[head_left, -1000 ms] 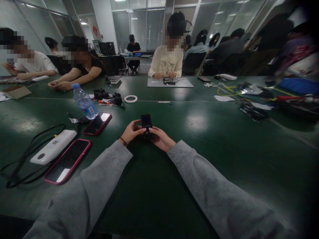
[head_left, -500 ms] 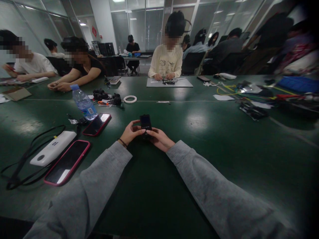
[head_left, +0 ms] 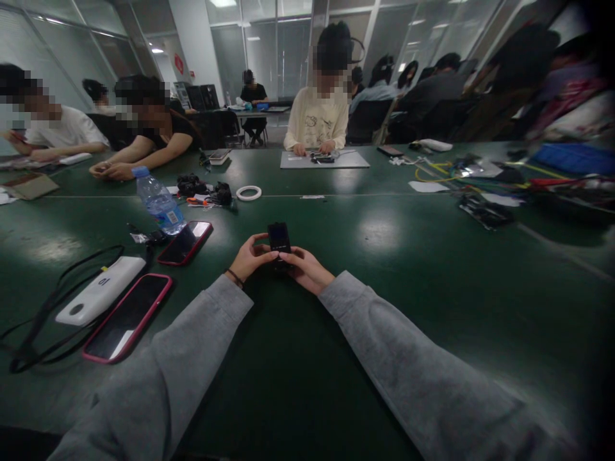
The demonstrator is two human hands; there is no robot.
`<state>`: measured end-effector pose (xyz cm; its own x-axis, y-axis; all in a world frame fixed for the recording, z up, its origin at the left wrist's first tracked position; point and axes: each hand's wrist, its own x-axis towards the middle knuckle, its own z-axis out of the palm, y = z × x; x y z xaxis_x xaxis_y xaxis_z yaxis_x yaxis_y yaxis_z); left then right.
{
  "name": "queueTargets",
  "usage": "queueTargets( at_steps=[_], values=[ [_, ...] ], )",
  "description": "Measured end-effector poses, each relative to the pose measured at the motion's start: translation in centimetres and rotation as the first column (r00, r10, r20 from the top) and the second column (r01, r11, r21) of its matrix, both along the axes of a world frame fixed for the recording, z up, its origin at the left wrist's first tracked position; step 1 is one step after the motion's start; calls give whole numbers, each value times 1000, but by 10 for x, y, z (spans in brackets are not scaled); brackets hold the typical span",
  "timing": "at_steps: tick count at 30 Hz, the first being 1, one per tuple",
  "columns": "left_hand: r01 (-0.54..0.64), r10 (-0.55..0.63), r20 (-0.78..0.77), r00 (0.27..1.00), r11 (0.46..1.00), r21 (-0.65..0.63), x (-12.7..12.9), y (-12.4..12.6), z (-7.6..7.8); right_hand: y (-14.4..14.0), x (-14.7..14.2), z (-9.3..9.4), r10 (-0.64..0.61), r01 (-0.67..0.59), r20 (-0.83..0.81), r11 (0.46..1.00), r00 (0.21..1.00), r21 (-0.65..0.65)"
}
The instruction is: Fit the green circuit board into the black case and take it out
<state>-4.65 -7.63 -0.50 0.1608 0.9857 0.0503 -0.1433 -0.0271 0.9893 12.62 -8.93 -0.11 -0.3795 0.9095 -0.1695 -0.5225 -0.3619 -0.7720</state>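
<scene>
In the head view, the left hand [head_left: 252, 257] and the right hand [head_left: 307, 270] grasp a small black device [head_left: 278, 238] between them, held upright or slightly tilted above the green surface [head_left: 298, 378], its dark screen [head_left: 278, 232] towards the wearer. Both thumbs rest on its lower front, near each other; the other fingers go round its sides and back. The step in hand looks like operating or inspecting the device; any further press would call for a firm hold from the fingers while one thumb works freely. The device is small and dim here, so whether a button is being pushed I can't fairly say. Two phones, the nearer one [head_left: 127, 317] red-edged, lie to the left, beside a white numbered case [head_left: 100, 291].

Against the picture from a second ago, the two-handed hold is the same, but the right thumb sits further in, closer to the left one. The whole scene is shifted slightly left, probably from a small head turn.
</scene>
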Motion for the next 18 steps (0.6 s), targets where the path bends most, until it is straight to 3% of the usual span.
queueTargets(
  at_steps=[18],
  values=[
    [6, -6, 12, 1000, 1000, 12, -1, 2, -1, -1, -2, -1, -23, 23, 21, 999, 1000, 28]
  ],
)
